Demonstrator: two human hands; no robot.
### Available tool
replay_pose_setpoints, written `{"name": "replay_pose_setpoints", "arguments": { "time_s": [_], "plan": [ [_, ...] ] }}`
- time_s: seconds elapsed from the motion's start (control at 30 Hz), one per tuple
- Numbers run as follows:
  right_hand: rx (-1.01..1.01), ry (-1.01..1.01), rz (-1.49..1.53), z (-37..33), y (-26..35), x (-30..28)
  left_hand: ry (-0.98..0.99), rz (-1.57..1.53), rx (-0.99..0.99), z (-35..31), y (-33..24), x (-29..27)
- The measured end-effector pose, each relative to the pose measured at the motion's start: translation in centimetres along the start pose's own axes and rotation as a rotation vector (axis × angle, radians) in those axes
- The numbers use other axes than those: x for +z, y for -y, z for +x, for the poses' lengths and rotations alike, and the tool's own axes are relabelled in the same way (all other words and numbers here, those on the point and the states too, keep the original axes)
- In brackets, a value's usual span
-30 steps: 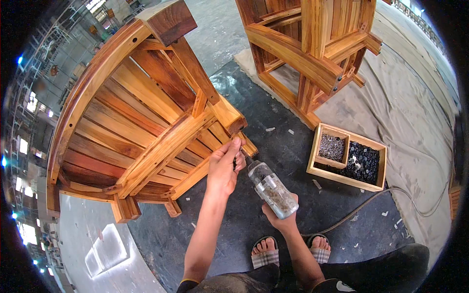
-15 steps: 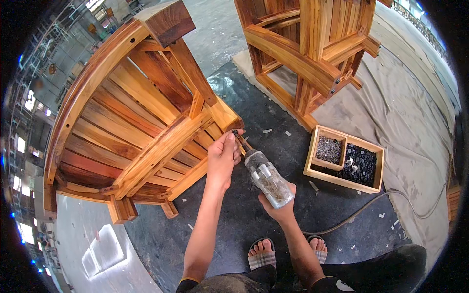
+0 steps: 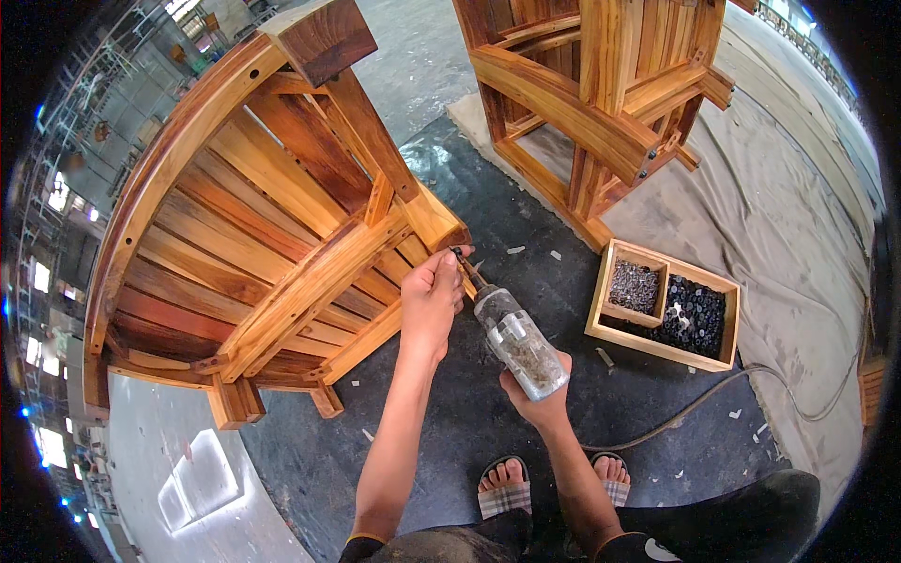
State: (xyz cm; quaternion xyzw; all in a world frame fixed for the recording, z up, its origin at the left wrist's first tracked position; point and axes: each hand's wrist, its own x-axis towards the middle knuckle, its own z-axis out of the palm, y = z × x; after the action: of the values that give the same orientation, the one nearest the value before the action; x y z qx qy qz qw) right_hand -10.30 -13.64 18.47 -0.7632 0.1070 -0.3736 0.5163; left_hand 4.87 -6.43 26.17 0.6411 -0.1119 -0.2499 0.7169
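Observation:
My right hand (image 3: 540, 387) is wrapped round a dusty grey power driver (image 3: 524, 349), whose narrow nose points up and left. At its tip, my left hand (image 3: 431, 298) is closed in a pinch on a small dark piece (image 3: 457, 251), too small to name. Both hands meet beside the leg end of a wooden chair (image 3: 272, 272), which lies tipped over at the left with its slatted underside showing. The far side of the driver's grip is hidden by the tool itself.
A second wooden chair (image 3: 591, 103) stands at the back on a beige cloth (image 3: 751, 216). To the right, a wooden box (image 3: 657, 349) holds silvery screws (image 3: 634, 286) in an inner compartment and black round caps (image 3: 696, 314). A cable (image 3: 676, 418) crosses the dark mat (image 3: 310, 460). My sandalled feet are below.
Almost nothing differs. The hands and driver keep the same pose at the chair's leg end, and the whole view has shifted very slightly.

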Motion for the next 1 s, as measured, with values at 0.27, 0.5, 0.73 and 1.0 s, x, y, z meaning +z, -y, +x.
{"name": "replay_pose_setpoints", "arguments": {
  "time_s": [0.27,0.5,0.73,1.0],
  "plan": [
    [0.014,-0.012,0.029,0.2,0.0,-0.3,-0.325,0.607,0.455,0.0,0.3,-3.1],
    [0.044,0.027,0.051,-0.3,-0.1,-0.1,-0.431,0.855,0.587,4.9,-3.7,-2.6],
    [0.129,0.039,0.164,0.1,0.0,0.1,-0.502,0.913,0.538,5.0,-4.4,-2.3],
    [0.125,0.041,0.150,0.7,0.2,-0.2,-0.430,0.943,0.348,5.9,-5.7,-2.9]
  ]
}}
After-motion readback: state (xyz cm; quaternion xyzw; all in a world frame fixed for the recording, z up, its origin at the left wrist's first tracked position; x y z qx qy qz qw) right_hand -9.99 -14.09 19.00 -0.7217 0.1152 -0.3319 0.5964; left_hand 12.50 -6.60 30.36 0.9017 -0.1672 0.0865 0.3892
